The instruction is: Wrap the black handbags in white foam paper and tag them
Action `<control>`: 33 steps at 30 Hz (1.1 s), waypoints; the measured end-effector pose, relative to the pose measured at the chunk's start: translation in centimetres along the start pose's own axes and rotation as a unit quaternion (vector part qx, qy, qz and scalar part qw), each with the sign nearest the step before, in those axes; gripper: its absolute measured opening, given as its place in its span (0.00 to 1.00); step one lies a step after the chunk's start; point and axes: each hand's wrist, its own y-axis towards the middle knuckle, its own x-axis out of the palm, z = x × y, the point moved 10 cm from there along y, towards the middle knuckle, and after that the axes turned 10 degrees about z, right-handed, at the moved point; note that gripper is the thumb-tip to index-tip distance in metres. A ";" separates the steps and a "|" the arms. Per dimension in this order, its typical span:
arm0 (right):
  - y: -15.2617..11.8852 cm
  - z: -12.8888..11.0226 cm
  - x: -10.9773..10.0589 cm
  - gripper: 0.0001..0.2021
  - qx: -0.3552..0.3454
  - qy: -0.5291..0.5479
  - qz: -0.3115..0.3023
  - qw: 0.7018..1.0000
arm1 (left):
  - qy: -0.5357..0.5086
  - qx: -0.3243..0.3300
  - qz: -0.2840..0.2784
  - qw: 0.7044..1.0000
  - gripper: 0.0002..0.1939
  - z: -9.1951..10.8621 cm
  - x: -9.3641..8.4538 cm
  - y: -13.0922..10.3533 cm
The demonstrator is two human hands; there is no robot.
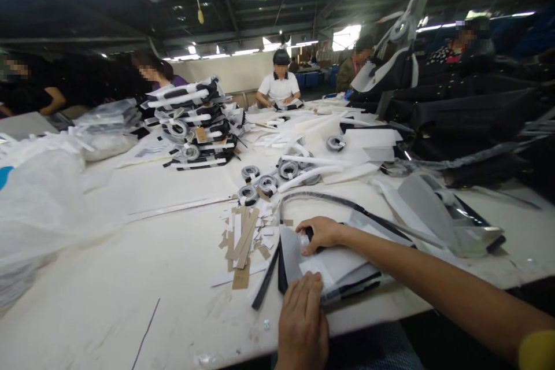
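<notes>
A flat bundle of black fabric and white sheets (347, 263) lies near the table's front edge, partly wrapped in clear plastic. My right hand (323, 234) reaches in from the right over its upper left part, thumb and forefinger curved around a bit of clear plastic (304, 240). Below it, my left hand (303, 315) rests with fingers stretched out on the bundle's near left edge; its palm side is hidden. A black strap (265, 280) sticks out to the left of the bundle, and a dark, plastic-covered handle (329, 195) arches behind it.
Cardboard strips and paper scraps (245, 237) lie left of the bundle. Beyond are wrapped coils (267, 185), a tall stack of wrapped black pieces (199, 127) and loose white sheets (373, 139). Black bags (472, 115) are piled at right, plastic sheeting (39, 202) at left. Several people work around.
</notes>
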 end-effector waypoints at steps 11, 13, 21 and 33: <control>-0.8 -0.1 -0.5 0.34 -0.038 0.014 0.039 0.998 | -0.056 0.056 -0.049 0.996 0.26 0.1 -0.9 0.3; -0.9 -0.2 -0.6 0.34 -0.044 0.015 0.046 0.998 | -0.053 0.063 -0.057 0.995 0.27 0.3 -1.0 0.7; -1.5 -0.8 -1.3 0.31 -0.076 0.013 0.098 0.992 | 0.035 0.104 -0.096 0.989 0.32 1.0 1.4 0.8; -12.4 -1.6 -6.9 0.23 -0.048 0.058 0.405 0.911 | -0.073 0.014 -0.051 0.996 0.22 -2.4 -0.5 0.5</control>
